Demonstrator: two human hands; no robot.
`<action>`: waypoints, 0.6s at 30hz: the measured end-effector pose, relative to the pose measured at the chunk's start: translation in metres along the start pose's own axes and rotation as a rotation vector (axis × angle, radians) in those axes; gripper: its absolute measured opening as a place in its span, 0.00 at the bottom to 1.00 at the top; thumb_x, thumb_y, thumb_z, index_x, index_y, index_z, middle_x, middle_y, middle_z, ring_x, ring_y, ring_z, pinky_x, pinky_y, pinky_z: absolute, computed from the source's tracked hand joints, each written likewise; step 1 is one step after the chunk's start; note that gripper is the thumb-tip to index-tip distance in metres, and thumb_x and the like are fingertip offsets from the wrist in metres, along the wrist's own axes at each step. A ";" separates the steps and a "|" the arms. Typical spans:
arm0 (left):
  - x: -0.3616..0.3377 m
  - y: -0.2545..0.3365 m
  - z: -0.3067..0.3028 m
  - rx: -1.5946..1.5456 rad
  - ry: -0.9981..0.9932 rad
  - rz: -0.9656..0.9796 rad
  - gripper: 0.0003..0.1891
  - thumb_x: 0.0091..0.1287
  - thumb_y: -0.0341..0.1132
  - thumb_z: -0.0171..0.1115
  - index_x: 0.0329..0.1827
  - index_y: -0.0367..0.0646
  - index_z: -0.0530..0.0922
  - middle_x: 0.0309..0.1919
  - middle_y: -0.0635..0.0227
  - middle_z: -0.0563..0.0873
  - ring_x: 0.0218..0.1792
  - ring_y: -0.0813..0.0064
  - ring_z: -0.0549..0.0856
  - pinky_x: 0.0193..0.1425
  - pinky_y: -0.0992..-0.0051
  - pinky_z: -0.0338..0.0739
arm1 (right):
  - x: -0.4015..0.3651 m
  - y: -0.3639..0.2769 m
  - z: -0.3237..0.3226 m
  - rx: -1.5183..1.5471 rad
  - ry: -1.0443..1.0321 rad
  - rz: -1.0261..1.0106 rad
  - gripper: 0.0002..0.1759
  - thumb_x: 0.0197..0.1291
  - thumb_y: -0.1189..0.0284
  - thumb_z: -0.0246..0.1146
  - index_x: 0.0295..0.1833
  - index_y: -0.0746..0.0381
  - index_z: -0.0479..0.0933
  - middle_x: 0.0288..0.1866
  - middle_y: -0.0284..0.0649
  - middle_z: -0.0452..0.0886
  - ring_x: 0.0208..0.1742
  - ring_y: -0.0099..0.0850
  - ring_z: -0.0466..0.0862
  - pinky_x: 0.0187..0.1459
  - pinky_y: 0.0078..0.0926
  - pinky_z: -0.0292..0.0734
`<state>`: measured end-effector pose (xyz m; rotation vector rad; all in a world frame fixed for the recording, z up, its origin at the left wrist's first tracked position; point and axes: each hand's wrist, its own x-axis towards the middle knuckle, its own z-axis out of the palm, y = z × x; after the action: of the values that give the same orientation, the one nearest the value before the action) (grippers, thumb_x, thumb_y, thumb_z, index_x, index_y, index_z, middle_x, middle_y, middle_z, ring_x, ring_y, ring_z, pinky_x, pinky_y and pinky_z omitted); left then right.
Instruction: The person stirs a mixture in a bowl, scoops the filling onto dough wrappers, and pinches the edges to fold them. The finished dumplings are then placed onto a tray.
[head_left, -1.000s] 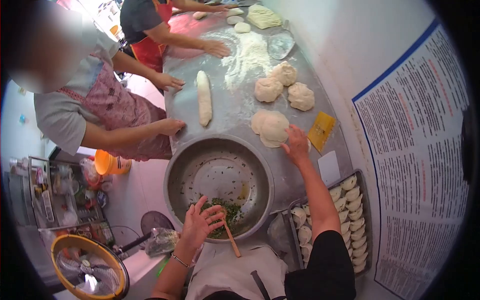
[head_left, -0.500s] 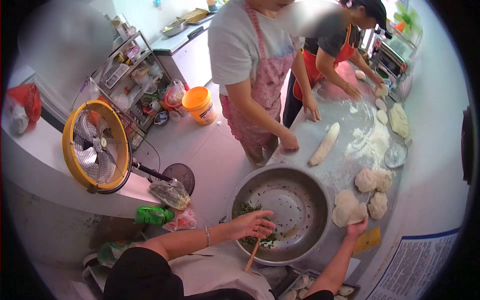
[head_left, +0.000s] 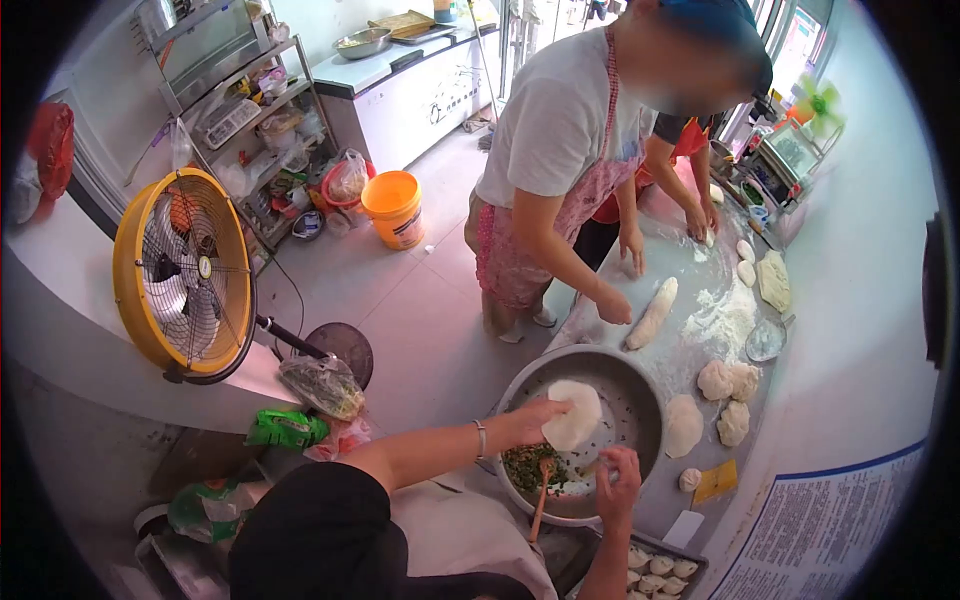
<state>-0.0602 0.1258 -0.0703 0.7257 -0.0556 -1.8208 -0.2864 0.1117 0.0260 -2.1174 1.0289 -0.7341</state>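
My left hand point(head_left: 542, 420) holds a round, flat dough wrapper point(head_left: 574, 416) by its edge above the large metal bowl point(head_left: 508, 410). Chopped green filling point(head_left: 525, 470) lies in the bowl's near-left part, with a wooden-handled spoon point(head_left: 541, 505) standing in it and leaning over the rim. Over the bowl's near-right rim is my right hand point(head_left: 618, 482), its fingers bent but apart, and I see nothing held in it. To the right of the bowl, flat dough wrappers point(head_left: 685, 426) lie on the table.
Dough lumps point(head_left: 733, 424), a yellow scraper point(head_left: 715, 482) and a dough roll point(head_left: 653, 314) lie on the floured table point(head_left: 640, 352). A tray of dumplings point(head_left: 655, 570) sits near me. A co-worker in a pink apron point(head_left: 520, 255) stands across; another works beyond. A fan point(head_left: 185, 275) stands left.
My right hand has moved left from the wrapper stack to the bowl. A wrapper is now in my left hand, which was empty over the spoon. The pink-aproned co-worker leans further over the table.
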 end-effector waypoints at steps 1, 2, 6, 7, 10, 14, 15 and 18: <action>-0.022 0.018 0.004 -0.001 0.034 -0.002 0.21 0.77 0.33 0.57 0.70 0.39 0.70 0.62 0.57 0.81 0.60 0.61 0.84 0.62 0.55 0.83 | -0.018 0.005 0.003 -0.054 -0.075 0.137 0.07 0.60 0.73 0.65 0.44 0.61 0.83 0.44 0.44 0.87 0.46 0.45 0.86 0.52 0.41 0.79; -0.031 0.026 -0.002 0.025 0.057 0.044 0.21 0.77 0.33 0.57 0.70 0.39 0.70 0.63 0.57 0.81 0.60 0.61 0.84 0.62 0.55 0.82 | -0.033 0.006 0.007 -0.107 -0.150 0.281 0.07 0.61 0.71 0.66 0.43 0.61 0.84 0.41 0.43 0.87 0.44 0.45 0.87 0.50 0.42 0.80; -0.046 0.039 -0.037 0.017 0.097 0.161 0.23 0.76 0.30 0.57 0.73 0.39 0.66 0.66 0.56 0.78 0.63 0.56 0.82 0.67 0.51 0.78 | -0.066 -0.002 0.047 -0.577 -0.468 0.404 0.18 0.62 0.54 0.66 0.35 0.59 0.87 0.30 0.45 0.86 0.37 0.45 0.87 0.42 0.44 0.81; -0.056 0.044 -0.037 -0.041 0.113 0.087 0.23 0.76 0.30 0.56 0.73 0.39 0.66 0.67 0.56 0.77 0.64 0.54 0.81 0.69 0.50 0.77 | -0.072 0.002 0.056 -0.670 -0.523 0.423 0.22 0.63 0.50 0.64 0.33 0.58 0.87 0.30 0.45 0.86 0.37 0.46 0.87 0.42 0.44 0.81; -0.070 0.055 -0.050 -0.129 0.025 0.025 0.22 0.75 0.29 0.54 0.72 0.39 0.68 0.65 0.54 0.79 0.63 0.53 0.81 0.69 0.51 0.78 | -0.074 0.005 0.075 -0.702 -0.577 0.545 0.28 0.61 0.43 0.62 0.30 0.59 0.87 0.30 0.46 0.86 0.34 0.47 0.88 0.40 0.47 0.81; -0.085 0.061 -0.088 -0.076 0.036 -0.016 0.22 0.74 0.30 0.54 0.71 0.38 0.69 0.64 0.54 0.80 0.63 0.53 0.82 0.68 0.50 0.78 | -0.066 -0.012 0.083 -0.704 -0.604 0.623 0.27 0.63 0.47 0.62 0.37 0.62 0.88 0.36 0.48 0.88 0.39 0.46 0.89 0.42 0.45 0.83; -0.091 0.063 -0.096 -0.039 0.049 -0.007 0.22 0.75 0.31 0.55 0.71 0.38 0.69 0.64 0.54 0.80 0.63 0.53 0.82 0.69 0.50 0.77 | -0.067 -0.011 0.085 -0.722 -0.597 0.615 0.24 0.64 0.50 0.62 0.36 0.61 0.88 0.36 0.47 0.88 0.39 0.46 0.89 0.40 0.44 0.83; -0.100 0.061 -0.101 0.013 0.084 0.008 0.22 0.75 0.32 0.54 0.71 0.38 0.69 0.64 0.55 0.81 0.63 0.53 0.82 0.70 0.50 0.76 | -0.068 -0.003 0.089 -0.893 -0.529 0.543 0.17 0.66 0.60 0.61 0.39 0.61 0.87 0.35 0.44 0.89 0.39 0.44 0.90 0.39 0.43 0.84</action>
<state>0.0603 0.2207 -0.0842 0.8088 -0.0153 -1.7817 -0.2575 0.1971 -0.0402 -2.3107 1.6836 0.6454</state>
